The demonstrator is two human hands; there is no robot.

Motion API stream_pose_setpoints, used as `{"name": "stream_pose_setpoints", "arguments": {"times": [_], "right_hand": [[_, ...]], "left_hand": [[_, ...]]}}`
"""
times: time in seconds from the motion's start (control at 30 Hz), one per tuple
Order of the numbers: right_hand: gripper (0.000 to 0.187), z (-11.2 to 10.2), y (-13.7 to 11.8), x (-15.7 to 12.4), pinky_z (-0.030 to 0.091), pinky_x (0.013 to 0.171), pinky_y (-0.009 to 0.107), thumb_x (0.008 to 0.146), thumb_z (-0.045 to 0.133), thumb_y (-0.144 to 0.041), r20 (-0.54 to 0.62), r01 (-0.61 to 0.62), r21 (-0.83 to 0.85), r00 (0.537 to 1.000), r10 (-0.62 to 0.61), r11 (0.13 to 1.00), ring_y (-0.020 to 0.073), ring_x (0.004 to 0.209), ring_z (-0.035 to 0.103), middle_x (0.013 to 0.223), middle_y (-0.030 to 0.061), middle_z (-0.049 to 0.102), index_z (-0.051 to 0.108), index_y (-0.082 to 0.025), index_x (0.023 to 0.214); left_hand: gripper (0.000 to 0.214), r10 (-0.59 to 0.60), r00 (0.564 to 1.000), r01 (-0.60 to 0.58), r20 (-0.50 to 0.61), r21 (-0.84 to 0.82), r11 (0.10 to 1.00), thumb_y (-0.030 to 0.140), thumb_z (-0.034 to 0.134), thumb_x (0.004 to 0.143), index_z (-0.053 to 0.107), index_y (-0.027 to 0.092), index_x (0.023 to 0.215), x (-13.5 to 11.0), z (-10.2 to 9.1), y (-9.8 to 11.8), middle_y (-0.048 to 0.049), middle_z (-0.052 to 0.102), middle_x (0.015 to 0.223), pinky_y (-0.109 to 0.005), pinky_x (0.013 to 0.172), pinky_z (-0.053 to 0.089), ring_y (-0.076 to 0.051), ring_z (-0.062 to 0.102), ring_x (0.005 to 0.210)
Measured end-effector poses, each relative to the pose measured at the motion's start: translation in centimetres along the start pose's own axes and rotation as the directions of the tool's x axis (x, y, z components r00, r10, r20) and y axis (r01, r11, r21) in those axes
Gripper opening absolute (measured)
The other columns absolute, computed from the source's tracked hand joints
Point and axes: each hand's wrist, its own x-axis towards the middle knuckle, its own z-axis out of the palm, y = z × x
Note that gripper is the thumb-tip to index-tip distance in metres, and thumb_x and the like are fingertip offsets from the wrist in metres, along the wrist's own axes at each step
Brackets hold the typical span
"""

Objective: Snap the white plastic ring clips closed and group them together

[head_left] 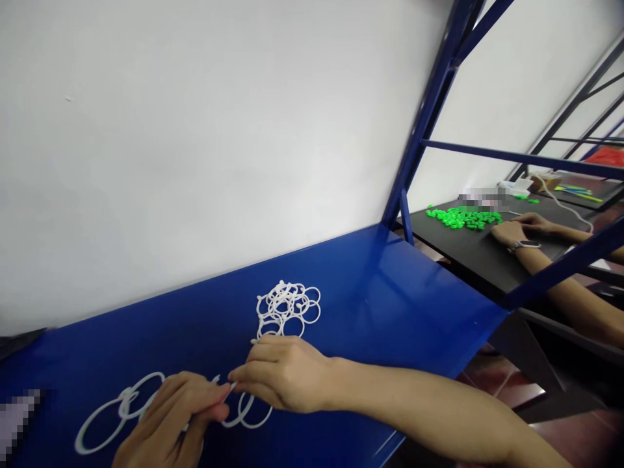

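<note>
On the left of the blue surface, two open white rings lie joined or overlapping, the right one running partly behind the left hand. That hand's grip is closed, thumb and fingers pinching a slim white piece. The right hand meets it there, its fingertips closed on the same piece from the other side. Below the right hand, more white loops rest on the surface, and just beyond its knuckles sits a tangled pile of white rings. Farther right, past a blue metal post, a black surface carries a spread of small bright-green pieces beside a co-worker's hands, one wrist wearing a banded device.
</note>
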Motion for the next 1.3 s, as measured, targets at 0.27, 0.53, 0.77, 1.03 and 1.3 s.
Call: {"name": "stream_pose_setpoints", "arguments": {"times": [0.27,0.53,0.77,1.03,1.3], "right_hand": [[0.024,-0.4,-0.2,0.0,0.051,0.074,0.024,0.102,0.046,-0.029,-0.072,-0.098,0.068,0.992,0.103,0.993,0.0125,0.073,0.059,0.083,0.0032,0.068,0.064,-0.014,0.097],[0.019,-0.4,-0.4,0.0,0.050,0.067,0.026,0.100,0.049,-0.029,-0.038,-0.132,0.072,0.990,0.135,0.989,0.0131,0.070,0.057,0.079,0.0024,0.066,0.062,-0.016,0.095],[0.023,-1.2,-0.6,0.0,0.053,0.072,0.025,0.098,0.050,-0.025,0.010,-0.151,0.096,0.988,0.151,0.984,0.0139,0.083,0.061,0.097,0.0062,0.065,0.062,-0.015,0.114],[0.020,-1.6,-0.3,0.1,0.052,0.086,0.030,0.100,0.053,-0.032,0.042,-0.064,0.045,0.997,0.062,0.997,0.0158,0.102,0.060,0.122,0.0082,0.061,0.068,-0.020,0.104],[0.012,-0.9,3.0,0.0,0.048,0.092,0.043,0.096,0.059,-0.025,-0.178,-0.339,-0.167,0.934,0.310,0.926,0.0239,0.108,0.051,0.121,0.0115,0.059,0.070,-0.021,0.096]], "left_hand": [[0.017,0.083,0.997,-0.083,-0.003,0.005,0.997,0.034,0.051,0.099,0.064,0.023,0.095,1.2,-0.4,0.8,0.0047,0.069,0.074,-0.023,0.073,0.049,-0.011,0.064,0.070],[0.017,0.099,0.995,-0.099,0.012,0.050,0.994,0.032,0.052,0.098,0.065,0.023,0.091,1.4,-0.5,0.6,0.0033,0.070,0.074,-0.027,0.074,0.048,-0.014,0.063,0.071],[0.023,-0.034,0.999,0.035,-0.015,0.074,0.997,0.032,0.049,0.099,0.062,0.023,0.083,0.6,0.1,0.0,0.0028,0.066,0.070,-0.027,0.069,0.047,-0.014,0.062,0.067],[0.027,-0.252,0.967,0.253,-0.020,0.075,0.965,0.040,0.044,0.099,0.065,0.024,0.101,0.5,-0.5,-0.4,0.0003,0.069,0.088,-0.026,0.067,0.049,-0.015,0.066,0.077],[0.012,0.013,0.984,-0.041,0.180,0.150,0.988,0.032,0.060,0.092,0.066,0.024,0.099,0.2,0.8,0.2,0.0002,0.068,0.089,-0.036,0.087,0.042,-0.019,0.060,0.087]]}}
